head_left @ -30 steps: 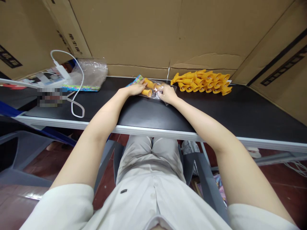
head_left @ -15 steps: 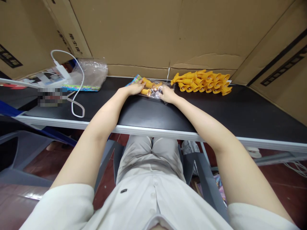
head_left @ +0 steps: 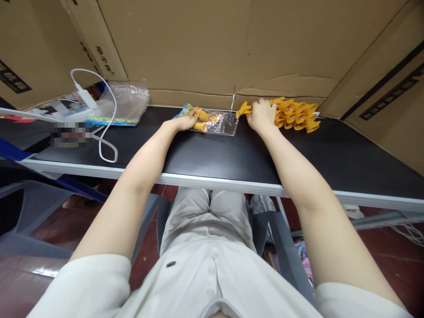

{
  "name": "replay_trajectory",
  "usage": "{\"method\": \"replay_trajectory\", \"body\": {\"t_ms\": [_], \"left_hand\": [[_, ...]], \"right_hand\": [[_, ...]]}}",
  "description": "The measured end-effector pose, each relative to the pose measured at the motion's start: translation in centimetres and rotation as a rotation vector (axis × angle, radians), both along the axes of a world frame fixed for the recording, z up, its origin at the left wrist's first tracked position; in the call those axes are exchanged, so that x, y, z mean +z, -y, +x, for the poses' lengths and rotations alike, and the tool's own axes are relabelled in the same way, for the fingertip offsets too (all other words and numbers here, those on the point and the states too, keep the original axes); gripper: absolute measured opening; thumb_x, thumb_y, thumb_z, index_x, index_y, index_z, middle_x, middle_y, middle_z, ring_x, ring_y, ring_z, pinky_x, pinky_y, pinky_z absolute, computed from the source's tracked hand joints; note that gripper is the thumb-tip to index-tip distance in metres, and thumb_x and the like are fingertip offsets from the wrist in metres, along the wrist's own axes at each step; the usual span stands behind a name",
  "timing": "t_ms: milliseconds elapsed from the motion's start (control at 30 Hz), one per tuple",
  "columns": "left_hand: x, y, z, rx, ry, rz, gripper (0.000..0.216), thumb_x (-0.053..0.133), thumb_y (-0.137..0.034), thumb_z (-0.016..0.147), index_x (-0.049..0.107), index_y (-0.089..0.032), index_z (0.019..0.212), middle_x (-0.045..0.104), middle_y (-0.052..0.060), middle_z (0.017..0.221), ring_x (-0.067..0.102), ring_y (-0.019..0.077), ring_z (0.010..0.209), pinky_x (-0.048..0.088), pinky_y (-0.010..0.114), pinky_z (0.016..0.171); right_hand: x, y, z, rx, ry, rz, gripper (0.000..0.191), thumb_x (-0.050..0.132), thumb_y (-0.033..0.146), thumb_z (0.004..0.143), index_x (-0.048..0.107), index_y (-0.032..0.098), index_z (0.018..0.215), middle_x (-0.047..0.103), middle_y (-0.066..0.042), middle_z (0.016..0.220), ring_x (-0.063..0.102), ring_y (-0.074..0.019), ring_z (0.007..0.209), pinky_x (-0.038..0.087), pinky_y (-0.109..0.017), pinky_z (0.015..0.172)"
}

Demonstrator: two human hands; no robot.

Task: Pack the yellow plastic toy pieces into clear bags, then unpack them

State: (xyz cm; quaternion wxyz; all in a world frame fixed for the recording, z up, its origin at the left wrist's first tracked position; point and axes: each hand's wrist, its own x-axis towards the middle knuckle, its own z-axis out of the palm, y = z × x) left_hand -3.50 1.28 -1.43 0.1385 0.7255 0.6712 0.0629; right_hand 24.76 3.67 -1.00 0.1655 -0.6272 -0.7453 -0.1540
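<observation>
Right hand [head_left: 261, 115] has left the clear bag [head_left: 222, 124] and now rests on the left end of the pile of orange toy horns [head_left: 298, 115], fingers curled (grip on any one horn cannot be confirmed). Left hand [head_left: 185, 121] stays closed on the bag's printed end, so one hand alone steadies it. Bag lies on the table [head_left: 205, 154], long axis left-to-right, clear end pointing toward the pile.
</observation>
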Motion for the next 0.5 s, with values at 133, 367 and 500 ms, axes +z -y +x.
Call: {"method": "replay_trajectory", "body": {"t_ms": [133,367,500], "left_hand": [[-0.5,-0.8,-1.1,0.033,-0.01,0.009,0.076,0.008,-0.043,0.118,0.01,-0.001,0.181,0.008,0.014,0.19,0.008,0.0181,0.176,0.006,0.026,0.139],[-1.4,-1.8,-2.6,0.035,0.016,0.062,0.074,0.011,-0.04,0.117,0.02,0.0,0.18,0.014,0.015,0.189,0.014,0.0197,0.176,0.009,0.029,0.14],[-1.6,-2.3,-2.9,0.005,-0.012,0.065,0.074,0.01,-0.04,0.117,0.021,-0.003,0.18,0.016,0.016,0.189,0.016,0.0213,0.176,0.011,0.031,0.141]], "right_hand": [[1.0,1.0,0.8,-0.165,0.006,-0.076,0.048,0.048,0.002,0.099,0.064,-0.002,0.144,0.06,-0.03,0.155,0.052,-0.0371,0.149,0.035,-0.055,0.124],[0.1,-1.2,2.6,-0.12,-0.16,-0.111,0.039,0.058,0.004,0.099,0.068,0.002,0.137,0.059,-0.036,0.153,0.047,-0.0458,0.153,0.032,-0.066,0.126],[-1.3,-3.6,4.3,-0.07,-0.249,-0.047,0.04,0.067,0.019,0.094,0.07,0.01,0.133,0.063,-0.029,0.148,0.051,-0.0489,0.148,0.032,-0.077,0.123]]}}
